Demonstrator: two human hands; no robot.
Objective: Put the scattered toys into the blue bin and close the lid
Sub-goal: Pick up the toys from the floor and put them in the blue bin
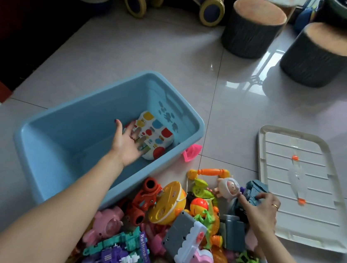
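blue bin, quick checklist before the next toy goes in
1. Blue bin open, room inside: ok, only the spotted white toy lies in it.
2. Left hand free of that toy: cannot tell, its fingers lie on it.
3. Right hand has a firm grip on the grey-blue toy: cannot tell, fingertips touch it.
4. Lid clear of the pile: ok, flat on the floor at the right.
5. Pink toy outside the bin: not ok, not collected yet.

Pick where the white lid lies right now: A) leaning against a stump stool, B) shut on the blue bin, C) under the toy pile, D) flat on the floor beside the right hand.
D: the white lid lies flat on the floor, next to the right hand.
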